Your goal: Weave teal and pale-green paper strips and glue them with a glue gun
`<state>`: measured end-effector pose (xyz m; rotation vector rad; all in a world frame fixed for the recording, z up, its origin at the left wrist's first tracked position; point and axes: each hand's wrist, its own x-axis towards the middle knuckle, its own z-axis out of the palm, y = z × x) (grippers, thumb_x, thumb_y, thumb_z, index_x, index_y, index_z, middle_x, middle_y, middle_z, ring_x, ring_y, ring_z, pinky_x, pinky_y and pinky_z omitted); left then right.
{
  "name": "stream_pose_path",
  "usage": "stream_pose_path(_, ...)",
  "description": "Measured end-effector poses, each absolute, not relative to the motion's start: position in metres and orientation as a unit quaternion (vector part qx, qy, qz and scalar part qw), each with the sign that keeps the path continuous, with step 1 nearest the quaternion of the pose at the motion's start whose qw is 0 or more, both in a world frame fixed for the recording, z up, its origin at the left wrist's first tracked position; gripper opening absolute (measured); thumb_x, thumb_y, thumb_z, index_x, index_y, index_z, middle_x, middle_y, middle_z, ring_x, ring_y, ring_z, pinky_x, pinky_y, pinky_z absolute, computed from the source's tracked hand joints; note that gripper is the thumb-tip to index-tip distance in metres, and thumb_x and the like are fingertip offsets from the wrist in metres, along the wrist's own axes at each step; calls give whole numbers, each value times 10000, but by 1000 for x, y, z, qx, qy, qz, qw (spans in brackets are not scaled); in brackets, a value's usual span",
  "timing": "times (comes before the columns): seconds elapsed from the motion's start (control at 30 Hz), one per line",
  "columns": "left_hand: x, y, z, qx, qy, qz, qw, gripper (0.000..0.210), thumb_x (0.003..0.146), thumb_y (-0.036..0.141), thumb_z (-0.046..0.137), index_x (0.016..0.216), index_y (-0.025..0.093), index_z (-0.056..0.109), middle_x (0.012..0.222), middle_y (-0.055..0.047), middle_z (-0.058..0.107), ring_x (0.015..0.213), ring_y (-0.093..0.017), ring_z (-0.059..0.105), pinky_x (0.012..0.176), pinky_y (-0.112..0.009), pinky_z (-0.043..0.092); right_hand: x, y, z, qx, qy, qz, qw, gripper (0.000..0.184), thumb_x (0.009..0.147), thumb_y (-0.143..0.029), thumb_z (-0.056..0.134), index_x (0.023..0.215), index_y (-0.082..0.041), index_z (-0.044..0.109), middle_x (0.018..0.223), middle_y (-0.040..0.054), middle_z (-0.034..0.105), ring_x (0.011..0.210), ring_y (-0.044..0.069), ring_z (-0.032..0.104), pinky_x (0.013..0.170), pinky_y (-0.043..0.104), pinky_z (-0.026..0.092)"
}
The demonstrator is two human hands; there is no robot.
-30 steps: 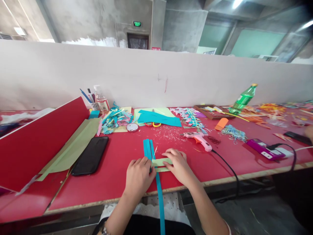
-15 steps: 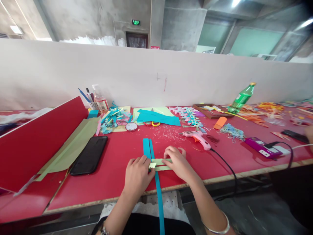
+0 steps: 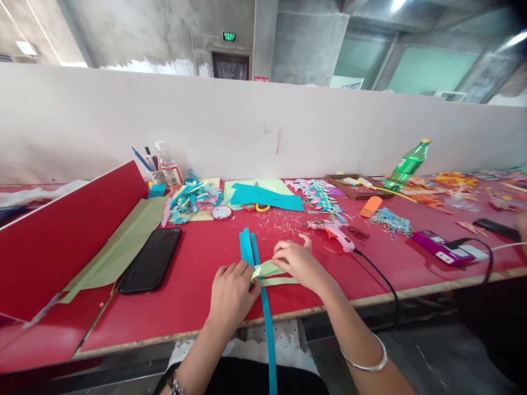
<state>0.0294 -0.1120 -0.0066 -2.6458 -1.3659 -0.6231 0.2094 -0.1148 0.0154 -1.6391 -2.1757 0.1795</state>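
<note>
Blue paper strips (image 3: 246, 249) cross light green paper strips (image 3: 281, 281) near the front of the red table. My left hand (image 3: 234, 289) has its fingers curled over the crossing and holds it down; the join itself is hidden beneath it. My right hand (image 3: 300, 267) pinches an upper light green strip (image 3: 267, 268) between thumb and fingers, and that strip is lifted and bowed. Another green strip lies flat below it, reaching right. One long blue strip (image 3: 268, 334) runs from the crossing over the table edge and hangs toward my lap.
A pink glue gun (image 3: 333, 230) lies right of my hands, its cord trailing over the front edge. A black phone (image 3: 151, 260) lies left. Behind are blue paper (image 3: 267, 197), scissors (image 3: 262, 208) and paper scraps (image 3: 191, 200). A purple power strip (image 3: 440, 249) sits right.
My right hand has raised the upper green strip, which now bows up off the table. The blue strip ends have spread slightly at the far side. My left hand stays put.
</note>
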Motion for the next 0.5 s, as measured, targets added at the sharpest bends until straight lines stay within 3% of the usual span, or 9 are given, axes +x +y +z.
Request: stream_pose_path(0.5, 29, -112, -6, -871, -447, -199, 37, 88, 775, 215, 481, 724, 187, 546, 749, -21, 594, 730, -175, 560, 656, -293, 344, 212, -116, 32, -612, -748, 72, 246, 224, 780, -350, 503, 630, -184, 514, 825, -14, 589, 773, 133, 542, 929, 491, 122)
